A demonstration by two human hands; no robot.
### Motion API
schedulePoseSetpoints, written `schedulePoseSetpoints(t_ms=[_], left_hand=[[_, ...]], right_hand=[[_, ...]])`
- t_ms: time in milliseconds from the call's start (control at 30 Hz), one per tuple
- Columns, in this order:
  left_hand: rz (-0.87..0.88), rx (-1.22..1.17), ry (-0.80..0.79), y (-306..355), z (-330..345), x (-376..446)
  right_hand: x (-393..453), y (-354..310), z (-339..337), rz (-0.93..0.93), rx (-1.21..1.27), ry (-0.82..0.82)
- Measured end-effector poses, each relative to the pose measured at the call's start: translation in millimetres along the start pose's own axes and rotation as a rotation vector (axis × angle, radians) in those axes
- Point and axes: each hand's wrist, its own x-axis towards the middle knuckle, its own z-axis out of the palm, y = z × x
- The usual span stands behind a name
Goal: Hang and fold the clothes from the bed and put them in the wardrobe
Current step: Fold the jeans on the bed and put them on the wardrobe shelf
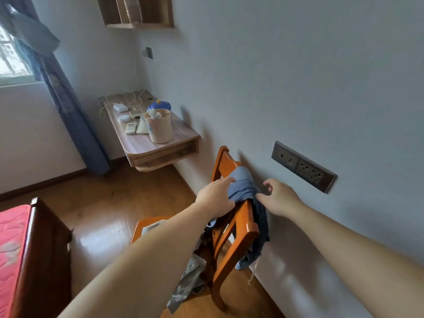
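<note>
A blue garment (243,187) is draped over the backrest of an orange wooden chair (231,228) that stands against the wall. My left hand (216,196) rests on the garment's left side with its fingers straight. My right hand (278,196) hovers just right of the garment, fingers loosely curled, thumb tip at the cloth's edge. A grey patterned garment (188,281) hangs off the chair seat toward the floor. The bed (13,253) with a pink mattress shows at the lower left. No wardrobe is in view.
A wall-mounted wooden desk (158,143) carries a beige bucket (159,127), a remote and small items. A dark socket panel (302,167) sits on the wall to the right. A blue curtain (68,115) hangs beside the window. A wooden floor (103,210) lies between bed and chair.
</note>
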Motion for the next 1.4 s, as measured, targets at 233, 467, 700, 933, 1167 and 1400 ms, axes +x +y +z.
schedulePoseSetpoints(t_ms=[233,467,700,933,1167,1400], left_hand=[[-0.178,0.062,-0.213,-22,68,89],[-0.246,0.154,-0.147,-35,87,112],[-0.117,-0.132,0.206,11,30,86],[0.064,-0.418,0.574,116,-78,10],[0.126,-0.590,0.956,196,-208,-123],[-0.103,-0.435,1.098,159,-259,-280]], right_hand=[[102,29,40,0.043,0.140,-0.335],[114,34,66,-0.044,0.027,-0.168],[86,32,28,-0.162,0.156,-0.090],[0,-20,-86,-0.374,0.197,0.261],[-113,-54,-125,-0.439,0.386,0.315],[-223,-131,-153,-0.664,0.548,0.193]])
